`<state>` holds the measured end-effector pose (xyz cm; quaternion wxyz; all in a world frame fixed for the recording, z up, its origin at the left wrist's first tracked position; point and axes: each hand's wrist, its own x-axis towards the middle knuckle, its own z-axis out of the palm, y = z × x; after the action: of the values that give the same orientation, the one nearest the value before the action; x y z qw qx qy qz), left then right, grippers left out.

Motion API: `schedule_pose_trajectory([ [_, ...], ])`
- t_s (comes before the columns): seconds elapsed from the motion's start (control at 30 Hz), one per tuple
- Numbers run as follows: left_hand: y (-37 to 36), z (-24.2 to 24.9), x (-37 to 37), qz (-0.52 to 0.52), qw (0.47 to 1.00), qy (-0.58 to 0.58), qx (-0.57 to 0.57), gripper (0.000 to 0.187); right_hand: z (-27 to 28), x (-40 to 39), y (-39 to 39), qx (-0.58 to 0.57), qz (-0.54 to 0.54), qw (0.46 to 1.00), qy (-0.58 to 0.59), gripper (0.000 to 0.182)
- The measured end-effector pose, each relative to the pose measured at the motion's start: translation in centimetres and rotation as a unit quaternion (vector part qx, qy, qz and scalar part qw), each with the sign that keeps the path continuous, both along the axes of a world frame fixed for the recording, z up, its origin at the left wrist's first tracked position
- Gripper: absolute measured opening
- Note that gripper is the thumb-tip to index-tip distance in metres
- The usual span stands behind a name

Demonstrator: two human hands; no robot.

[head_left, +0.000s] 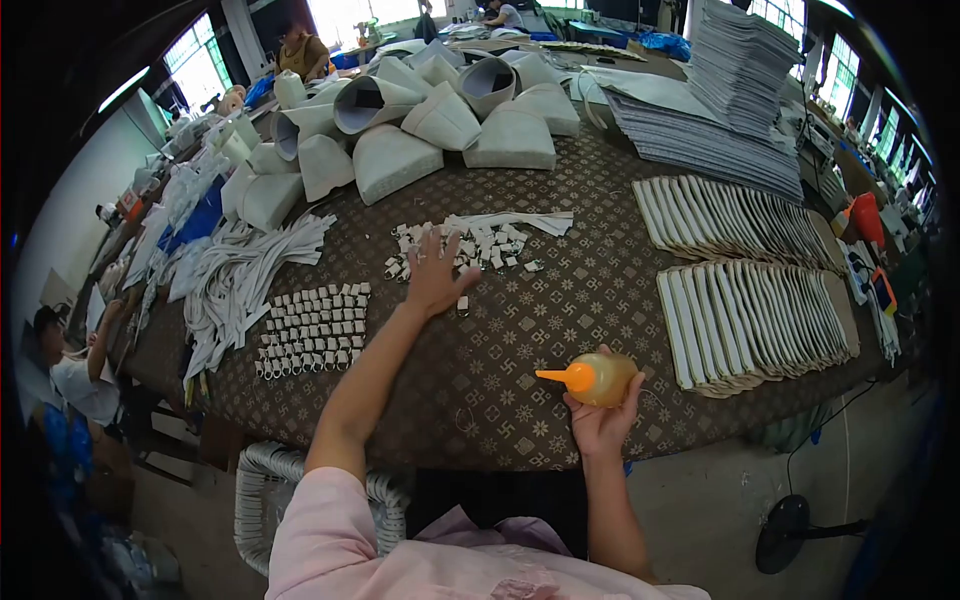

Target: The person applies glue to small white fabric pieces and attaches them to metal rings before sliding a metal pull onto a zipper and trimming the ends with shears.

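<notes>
Orange-tipped, the bottle [612, 381] rests in the right hand [603, 423], fingers wrapped round its body, tilted low over the patterned counter [505, 420] with the nozzle [565, 376] pointing across toward the person's left. The left hand [433, 285] reaches over a loose heap of small pale tabs [488, 246], its fingers spread and unclenched; whether any fingertip touches a tab, I cannot tell. One single tab [462, 306] lies apart from the heap, just beside the thumb. Further left, similar tabs stand in neat rows [315, 328], near a tangle of white strips [240, 275].

The step in hand seems to be sorting or choosing among the loose tabs, with the bottle kept at the ready. Taking one up would call for a light fingertip pinch that leaves its neighbours alone, and the nozzle held clear.
</notes>
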<state>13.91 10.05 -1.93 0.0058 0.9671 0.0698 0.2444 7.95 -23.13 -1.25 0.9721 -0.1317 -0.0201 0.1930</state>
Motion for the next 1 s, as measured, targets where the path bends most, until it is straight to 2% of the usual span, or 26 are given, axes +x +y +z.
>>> schedule_pose_trajectory([
  [0.03, -2.0, 0.7, -0.6, -0.015, 0.999, 0.031, -0.041, 0.078, -0.1, 0.1, 0.1, 0.013, 0.011, 1.0, -0.006, 0.062],
  [0.1, -3.7, 0.4, -1.2, -0.035, 0.998, 0.051, -0.019, 0.081, 0.2, -0.1, 0.2, 0.013, 0.006, 1.0, 0.003, 0.062],
  [0.17, -3.2, -1.2, 0.0, 0.016, 0.999, 0.035, -0.037, 0.079, 0.6, 0.1, 0.1, 0.007, 0.005, 1.0, -0.003, 0.062],
  [0.2, -1.8, -2.1, 1.3, 0.017, 1.0, 0.019, 0.016, 0.075, 0.5, 0.2, 0.2, 0.007, 0.009, 1.0, -0.003, 0.062],
  [0.23, -1.2, -1.8, 2.0, 0.021, 1.0, 0.016, 0.01, 0.075, 0.4, 0.0, 0.2, 0.007, 0.013, 1.0, 0.001, 0.061],
  [0.3, -0.9, -0.7, 3.3, 0.055, 0.995, 0.043, 0.069, 0.067, 0.1, -0.3, 0.4, 0.005, 0.012, 1.0, -0.006, 0.061],
  [0.37, -2.9, 0.2, 4.5, 0.045, 0.995, 0.027, 0.084, 0.061, 0.5, 0.2, -0.1, 0.004, 0.007, 1.0, -0.017, 0.061],
  [0.43, -4.7, 0.4, 5.5, -0.127, 0.99, 0.063, 0.017, 0.057, 0.7, -0.3, 0.4, 0.009, -0.022, 1.0, -0.014, 0.06],
  [0.47, -5.6, 0.0, 5.7, -0.117, 0.99, 0.073, 0.01, 0.055, 0.5, -0.7, 0.5, 0.012, -0.022, 1.0, 0.0, 0.06],
  [0.53, -6.2, 0.2, 5.5, -0.074, 0.983, 0.165, -0.02, 0.054, 0.5, -0.2, 0.1, -0.008, 0.013, 1.0, -0.02, 0.06],
  [0.57, -5.6, -1.0, 5.4, -0.102, 0.992, 0.069, -0.039, 0.047, 0.2, -0.1, 0.0, 0.012, 0.024, 1.0, -0.01, 0.059],
  [0.6, -5.4, -1.7, 4.9, -0.104, 0.991, 0.073, -0.044, 0.047, -0.2, -0.2, -0.2, 0.007, 0.023, 1.0, -0.006, 0.059],
  [0.7, -4.4, -2.2, 4.2, -0.105, 0.99, -0.079, 0.045, 0.028, -0.6, 0.3, 0.1, 0.011, -0.028, 0.999, 0.035, 0.061],
  [0.87, -4.1, -1.9, 3.5, -0.116, 0.991, -0.063, 0.007, 0.026, -0.4, 0.3, 0.2, 0.014, 0.007, 1.0, 0.018, 0.062],
  [1.0, -5.1, -1.1, 5.0, -0.134, 0.979, -0.144, 0.044, 0.023, -0.7, 0.4, 0.3, 0.012, -0.02, 0.999, 0.036, 0.062],
])
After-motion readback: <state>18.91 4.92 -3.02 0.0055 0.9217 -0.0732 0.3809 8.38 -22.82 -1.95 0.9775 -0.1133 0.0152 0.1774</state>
